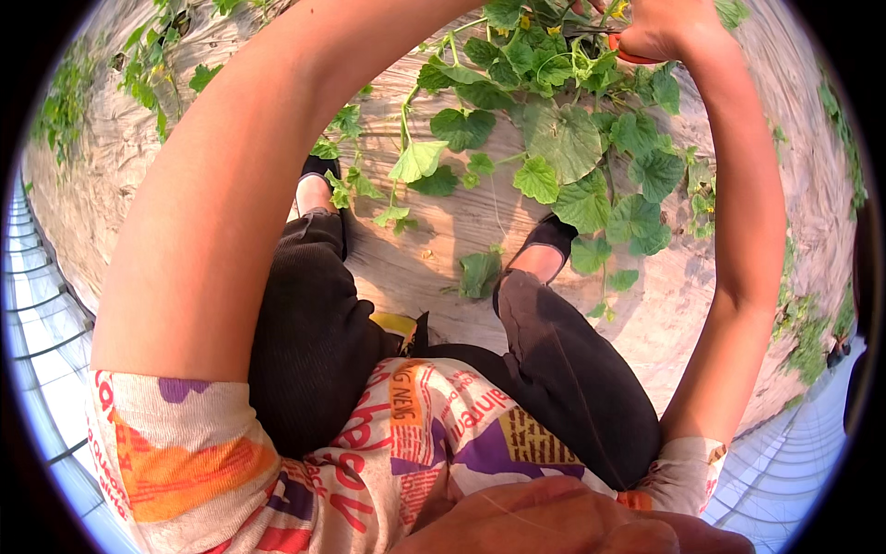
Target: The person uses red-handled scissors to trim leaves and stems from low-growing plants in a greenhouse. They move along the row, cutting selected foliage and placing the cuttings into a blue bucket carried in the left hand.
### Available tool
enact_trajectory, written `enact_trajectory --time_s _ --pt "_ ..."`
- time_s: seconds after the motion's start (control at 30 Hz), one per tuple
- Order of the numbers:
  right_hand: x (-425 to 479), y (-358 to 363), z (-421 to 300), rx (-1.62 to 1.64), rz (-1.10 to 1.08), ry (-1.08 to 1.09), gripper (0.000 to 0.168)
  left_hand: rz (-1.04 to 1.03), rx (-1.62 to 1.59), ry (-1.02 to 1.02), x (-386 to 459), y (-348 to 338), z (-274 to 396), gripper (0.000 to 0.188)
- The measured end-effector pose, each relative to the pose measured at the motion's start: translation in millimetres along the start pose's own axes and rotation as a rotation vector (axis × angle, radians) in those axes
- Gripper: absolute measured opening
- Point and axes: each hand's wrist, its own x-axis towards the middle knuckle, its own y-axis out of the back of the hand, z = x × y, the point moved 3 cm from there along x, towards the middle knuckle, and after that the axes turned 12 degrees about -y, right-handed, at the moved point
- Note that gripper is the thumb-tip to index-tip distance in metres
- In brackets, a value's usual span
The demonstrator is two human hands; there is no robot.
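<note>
At the top of the view, my right hand [668,31] is closed around the orange handle [631,55] of what look like scissors or snips. Their dark metal blades [592,30] point left into the leafy stems of a vine plant [547,62] with small yellow flowers. Just left of it, only the fingertips of my left hand [587,6] show at the upper edge; whether they hold a stem is hidden. Broad green leaves [562,138] trail down toward my feet.
My dark shoes [554,232] stand on a pale, wrinkled ground sheet [429,228], with vine shoots between them. A yellow and black object [398,324] lies partly hidden between my legs. More vines [149,76] grow at the left and right. Ribbed greenhouse walls [41,311] curve along both sides.
</note>
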Motion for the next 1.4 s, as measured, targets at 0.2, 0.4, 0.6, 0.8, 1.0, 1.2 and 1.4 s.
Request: enact_trajectory --time_s 0.2,0.4,0.6,0.8,1.0,1.2,1.4 --pt "3 -5 -18 0.026 0.052 0.012 0.039 0.012 -0.003 0.011 -5 3 -7 0.027" --pt "-6 -23 -7 0.027 0.031 -0.021 0.039 0.014 -0.013 0.001 -4 4 -6 0.027" --pt "9 -45 14 -0.109 -0.275 -0.104 0.037 0.014 -0.012 -0.007 0 0 -4 0.028" --pt "13 -45 -2 -0.146 -0.299 -0.103 0.032 0.011 0.004 0.015 -4 -3 -9 0.028" --pt "-16 -36 -9 -0.022 0.110 -0.037 0.026 0.013 -0.002 0.005 0 -5 -6 0.028" --pt "3 -56 0 -0.123 -0.137 -0.063 0.026 0.016 -0.002 0.004 3 -6 -7 0.029" --pt "8 -61 4 -0.164 -0.216 -0.071 0.030 0.005 0.014 -0.001 4 -10 -6 0.029"
